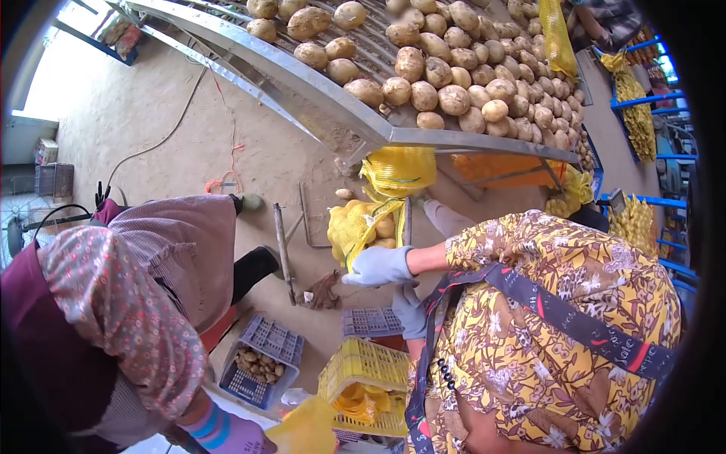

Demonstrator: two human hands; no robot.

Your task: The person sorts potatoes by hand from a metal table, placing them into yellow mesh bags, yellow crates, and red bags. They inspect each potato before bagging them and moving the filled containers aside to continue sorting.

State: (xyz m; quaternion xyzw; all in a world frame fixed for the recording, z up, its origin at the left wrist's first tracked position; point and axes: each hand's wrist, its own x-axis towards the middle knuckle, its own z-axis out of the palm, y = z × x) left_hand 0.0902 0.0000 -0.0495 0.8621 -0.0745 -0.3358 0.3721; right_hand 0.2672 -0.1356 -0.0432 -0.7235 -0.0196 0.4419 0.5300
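A yellow mesh bag [348, 229] with potatoes inside stands open-mouthed at mid-view. My right hand [378, 265], in a grey-blue glove, is closed at the near edge of its mouth. Just below it is my left hand [411, 314], gloved alike; its fingertips are partly hidden behind the right hand, so its grip does not show. Above, another yellow mesh bag [399, 170] hangs beneath the metal edge of a sorting table [446, 139], which bears many potatoes [454, 100].
At left, a co-worker in a floral sleeve [121, 303] has a purple-gloved hand [238, 435] by yellow mesh. Between us stand a blue crate [272, 339] holding potatoes and a yellow crate [370, 363]. A metal post [284, 253] rises nearby. Full bags [634, 110] line the right.
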